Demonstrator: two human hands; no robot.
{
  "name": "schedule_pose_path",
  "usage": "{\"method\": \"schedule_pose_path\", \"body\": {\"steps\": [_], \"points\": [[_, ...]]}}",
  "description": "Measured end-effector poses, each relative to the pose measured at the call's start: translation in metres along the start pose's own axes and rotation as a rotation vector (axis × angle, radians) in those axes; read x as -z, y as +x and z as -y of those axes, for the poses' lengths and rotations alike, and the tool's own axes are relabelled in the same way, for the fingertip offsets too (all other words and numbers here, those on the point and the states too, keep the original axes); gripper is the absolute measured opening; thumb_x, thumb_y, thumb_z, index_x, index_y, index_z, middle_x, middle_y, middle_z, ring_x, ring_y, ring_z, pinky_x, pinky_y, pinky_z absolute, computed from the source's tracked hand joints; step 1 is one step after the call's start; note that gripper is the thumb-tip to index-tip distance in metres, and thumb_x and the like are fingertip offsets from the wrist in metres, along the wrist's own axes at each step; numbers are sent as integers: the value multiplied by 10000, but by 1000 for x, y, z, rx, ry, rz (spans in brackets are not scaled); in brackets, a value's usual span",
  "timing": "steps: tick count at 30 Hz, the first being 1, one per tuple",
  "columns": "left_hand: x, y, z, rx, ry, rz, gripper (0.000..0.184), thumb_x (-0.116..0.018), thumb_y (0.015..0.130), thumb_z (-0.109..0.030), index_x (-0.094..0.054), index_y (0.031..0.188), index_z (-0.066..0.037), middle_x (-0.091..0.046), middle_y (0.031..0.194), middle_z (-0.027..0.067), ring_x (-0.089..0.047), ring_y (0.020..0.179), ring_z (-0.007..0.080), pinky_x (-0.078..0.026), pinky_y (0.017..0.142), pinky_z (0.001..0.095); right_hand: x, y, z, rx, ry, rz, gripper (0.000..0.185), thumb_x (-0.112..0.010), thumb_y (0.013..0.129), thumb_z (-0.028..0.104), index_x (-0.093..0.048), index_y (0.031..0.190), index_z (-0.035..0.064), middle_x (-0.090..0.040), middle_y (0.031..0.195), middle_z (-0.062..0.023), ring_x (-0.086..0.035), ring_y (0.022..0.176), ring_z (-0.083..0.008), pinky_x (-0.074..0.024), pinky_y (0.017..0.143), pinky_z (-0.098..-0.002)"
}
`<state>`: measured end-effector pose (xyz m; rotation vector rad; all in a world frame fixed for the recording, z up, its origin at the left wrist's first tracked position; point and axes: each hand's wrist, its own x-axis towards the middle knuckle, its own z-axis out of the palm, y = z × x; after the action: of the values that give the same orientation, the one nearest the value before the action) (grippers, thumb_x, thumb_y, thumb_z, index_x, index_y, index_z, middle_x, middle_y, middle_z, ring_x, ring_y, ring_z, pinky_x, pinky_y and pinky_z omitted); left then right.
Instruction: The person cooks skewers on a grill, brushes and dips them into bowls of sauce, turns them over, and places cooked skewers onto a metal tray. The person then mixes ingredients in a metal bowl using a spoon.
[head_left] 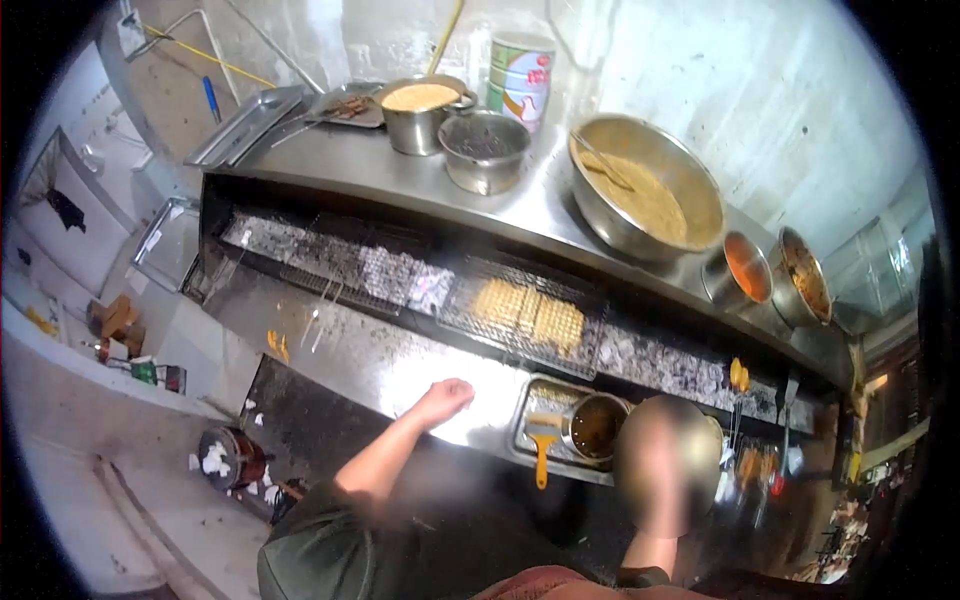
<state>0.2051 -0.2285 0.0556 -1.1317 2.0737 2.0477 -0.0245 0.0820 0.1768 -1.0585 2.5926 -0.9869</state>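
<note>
My left hand (447, 399), its fingers curled in with nothing seen in them, is held over the steel counter front. My right hand (660, 475) is smeared by a blur over a round, pale bowl or plate (708, 450); its fingers cannot be made out. Between the hands a steel tray (532, 397) holds a pot of dark liquid (598, 428) and a wide brush with a yellow handle (542, 462). Beyond them, pale yellow food pieces in a grid pattern (530, 312) lie on a wire rack (460, 312) over the charcoal grill.
Charcoal (650, 362) fills the long grill trough. On the shelf behind stand a large basin of brown sauce (640, 195), a pot of pale sauce (415, 120), a dark pot (485, 155), a red sauce pot (742, 268) and a tin (520, 75). Skewers (737, 415) lean at right.
</note>
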Motion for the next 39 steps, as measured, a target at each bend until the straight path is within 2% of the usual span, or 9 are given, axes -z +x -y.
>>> {"method": "schedule_pose_path", "body": {"steps": [2, 3, 8, 10, 15, 22, 34, 36, 39], "points": [[33, -3, 21, -125, 159, 7, 329, -631, 828, -258, -591, 983, 30, -642, 847, 88, -595, 771, 175, -485, 727, 306, -33, 22, -10, 44, 229, -40, 209, -577, 888, 157, -533, 1064, 54, -583, 752, -40, -484, 526, -81, -349, 389, -201], [49, 4, 47, -120, 203, 5, 340, -623, 844, -252, -582, 1037, 24, -651, 855, 79, -601, 769, 162, -484, 707, 298, -12, 27, 81, -181, -94, 5, 349, -573, 892, 192, -491, 1193, 36, -561, 1133, -142, -539, 1004, -228, -431, 897, -343], [131, -14, 81, -229, 270, 136, 333, -611, 857, -206, -576, 1067, 50, -662, 834, 90, -607, 706, 140, -485, 625, 293, -48, 73, 138, -29, -148, -90, 365, -610, 824, 158, -559, 1177, 77, -502, 1277, -94, -568, 1028, -278, -445, 887, -366], [160, 22, 161, -139, 436, 218, 334, -615, 858, -223, -587, 1051, 48, -660, 832, 101, -609, 723, 144, -491, 646, 291, -36, 83, 149, -59, -287, 58, 284, -605, 838, 198, -606, 1070, 35, -592, 1141, -119, -586, 1006, -270, -461, 858, -362], [184, 33, 209, -302, 306, 160, 292, -620, 859, -230, -613, 994, 29, -656, 787, 95, -605, 692, 152, -489, 622, 284, 14, 69, 148, -223, -275, -412, 268, -623, 840, 157, -600, 1078, 33, -636, 942, -136, -614, 829, -240, -491, 759, -339], [93, -15, 62, -1, 86, 72, 217, -579, 857, -193, -587, 948, 4, -629, 726, 64, -579, 646, 133, -473, 588, 265, 203, 98, -54, -417, -500, -849, 475, -631, 795, 281, -551, 1183, 19, -594, 1115, -203, -569, 1044, -327, -450, 891, -397], [-6, -13, 122, -74, 17, -753, 195, -529, 919, -181, -534, 1017, -12, -539, 773, 45, -488, 609, 112, -415, 537, 252, 368, 240, -162, -554, -773, 58, 456, -624, 780, 393, -643, 1059, 33, -624, 1110, -142, -599, 1022, -270, -480, 861, -383], [-50, -67, 47, -55, 578, -793, 483, -548, 876, -432, -616, 1068, 6, -631, 1017, 231, -600, 964, 342, -442, 869, 410, 372, 252, -172, -468, -794, 112, 420, -630, 768, 356, -656, 1015, 18, -641, 1059, -157, -614, 983, -284, -485, 851, -381], [-74, -89, 23, 197, 482, -747, 499, -548, 870, -429, -608, 1057, 30, -628, 1022, 226, -604, 918, 370, -463, 809, 430, 377, 259, -190, -361, -774, 12, 396, -576, 816, 368, -668, 925, -1, -650, 972, -194, -627, 909, -332, -497, 796, -411]]}}
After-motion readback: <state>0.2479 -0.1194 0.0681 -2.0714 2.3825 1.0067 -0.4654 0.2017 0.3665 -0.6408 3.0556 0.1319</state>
